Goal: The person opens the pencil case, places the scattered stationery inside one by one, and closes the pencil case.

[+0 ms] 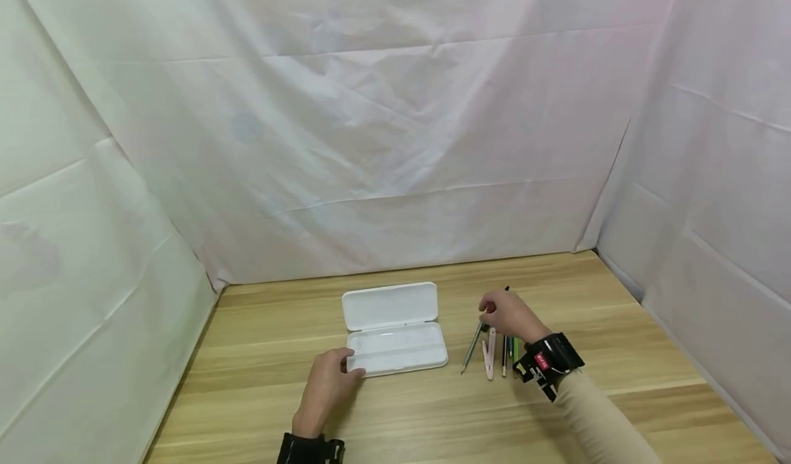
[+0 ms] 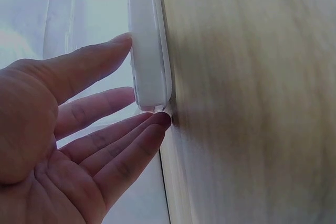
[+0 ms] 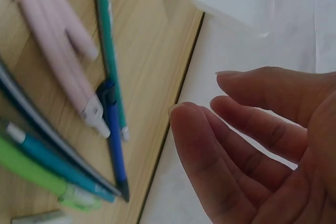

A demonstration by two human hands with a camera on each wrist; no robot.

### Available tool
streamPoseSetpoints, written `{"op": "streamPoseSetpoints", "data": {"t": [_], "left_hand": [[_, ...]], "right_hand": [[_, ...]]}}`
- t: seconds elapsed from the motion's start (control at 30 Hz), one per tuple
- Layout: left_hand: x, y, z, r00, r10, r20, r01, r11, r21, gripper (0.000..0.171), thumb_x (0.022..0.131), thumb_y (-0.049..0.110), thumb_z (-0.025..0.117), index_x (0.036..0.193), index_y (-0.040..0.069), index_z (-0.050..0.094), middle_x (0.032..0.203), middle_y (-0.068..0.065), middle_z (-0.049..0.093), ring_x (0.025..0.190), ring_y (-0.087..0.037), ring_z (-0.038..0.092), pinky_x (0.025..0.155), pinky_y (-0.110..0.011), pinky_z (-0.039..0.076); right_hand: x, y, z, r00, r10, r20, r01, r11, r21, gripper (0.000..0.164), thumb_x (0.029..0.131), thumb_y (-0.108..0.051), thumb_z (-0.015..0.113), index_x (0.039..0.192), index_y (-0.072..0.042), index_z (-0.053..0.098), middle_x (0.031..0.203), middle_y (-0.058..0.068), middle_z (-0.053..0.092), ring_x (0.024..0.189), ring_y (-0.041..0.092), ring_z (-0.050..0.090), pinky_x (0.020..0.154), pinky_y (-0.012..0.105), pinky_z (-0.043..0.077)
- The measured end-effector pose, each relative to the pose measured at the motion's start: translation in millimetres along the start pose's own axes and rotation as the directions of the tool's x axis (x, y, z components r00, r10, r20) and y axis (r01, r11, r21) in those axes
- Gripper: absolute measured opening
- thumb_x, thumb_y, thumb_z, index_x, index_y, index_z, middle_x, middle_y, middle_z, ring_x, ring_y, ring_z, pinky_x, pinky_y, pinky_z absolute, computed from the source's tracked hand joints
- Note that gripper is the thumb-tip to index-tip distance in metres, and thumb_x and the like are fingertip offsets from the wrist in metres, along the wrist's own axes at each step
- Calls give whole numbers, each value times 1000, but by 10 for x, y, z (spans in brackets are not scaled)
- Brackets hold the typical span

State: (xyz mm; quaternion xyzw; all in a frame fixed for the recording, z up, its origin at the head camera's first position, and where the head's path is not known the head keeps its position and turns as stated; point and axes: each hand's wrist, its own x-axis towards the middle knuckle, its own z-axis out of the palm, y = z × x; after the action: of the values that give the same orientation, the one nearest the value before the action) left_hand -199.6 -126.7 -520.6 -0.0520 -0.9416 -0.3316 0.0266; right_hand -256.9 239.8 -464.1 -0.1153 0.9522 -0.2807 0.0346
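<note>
Two bare hands low in the frame: left hand (image 1: 324, 385) at a white case (image 1: 408, 366), lid (image 1: 391, 306) folded back; right hand (image 1: 511, 313) above a green pencil (image 1: 472, 350).
Best done with a light, steadying touch on the case, and a clean pinch on the pencil alone, clear of the blue pen (image 3: 116, 153) close alongside. In the right wrist view, pencil running down from upper centre-left, its eraser end left of the fingertips and apart from them; pink compass (image 3: 60, 51) farther left. Right fingers bent, thumb and forefinger parted, pinching nothing. Left fingers nearly straight and somewhat spread, thumb against the left end of the case, at lower centre of the head view.
</note>
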Motion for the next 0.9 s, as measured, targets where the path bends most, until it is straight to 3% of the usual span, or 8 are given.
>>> {"op": "streamPoseSetpoints", "data": {"t": [0.3, 0.43, 0.57, 0.7, 0.9], "left_hand": [[-31, -3, -52, 1000, -16, 8, 16, 1000, 20, 36, 79, 16, 83, 108, -2, 72, 81, -4, 65, 73, -15, 53, 67, -35, 49], [-39, 11, -74, 1000, -9, -3, 9, 1000, 20, 35, 81, 17, 82, 108, -3, 72, 83, -6, 67, 75, -17, 57, 69, -37, 51], [-42, 7, -83, 1000, -9, -26, 10, 1000, 16, 33, 83, 18, 80, 107, -2, 72, 92, -11, 72, 85, -23, 66, 76, -44, 54], [-47, -18, -82, 999, -5, -36, 5, 1000, 13, 32, 84, 20, 79, 106, -2, 73, 96, -14, 73, 90, -28, 68, 79, -46, 55], [-63, -29, -82, 999, -3, -35, 3, 1000, 13, 30, 85, 20, 78, 105, -2, 73, 94, -13, 72, 88, -27, 68, 77, -45, 55]], "right_hand": [[-101, 233, -69, 989, 145, 24, -147, 986, 73, 9, 88, -3, 66, 94, 3, 66, 84, 10, 63, 63, 20, 62, 54, 30, 50], [-127, 307, -76, 979, 201, 28, -203, 976, 84, 5, 87, -1, 65, 83, 0, 64, 73, 9, 62, 58, 22, 62, 52, 29, 47], [-136, 360, -59, 955, 290, 57, -294, 953, 70, 16, 87, -2, 64, 71, -1, 62, 61, 9, 60, 56, 24, 63, 52, 29, 44], [-157, 383, -18, 926, 368, 84, -374, 925, 68, 13, 87, -4, 65, 75, 0, 63, 66, 11, 63, 58, 22, 64, 54, 29, 48], [-180, 411, 46, 921, 383, 71, -386, 922, 41, 12, 85, -1, 66, 73, 0, 62, 64, 11, 63, 55, 20, 61, 51, 26, 45]]}}
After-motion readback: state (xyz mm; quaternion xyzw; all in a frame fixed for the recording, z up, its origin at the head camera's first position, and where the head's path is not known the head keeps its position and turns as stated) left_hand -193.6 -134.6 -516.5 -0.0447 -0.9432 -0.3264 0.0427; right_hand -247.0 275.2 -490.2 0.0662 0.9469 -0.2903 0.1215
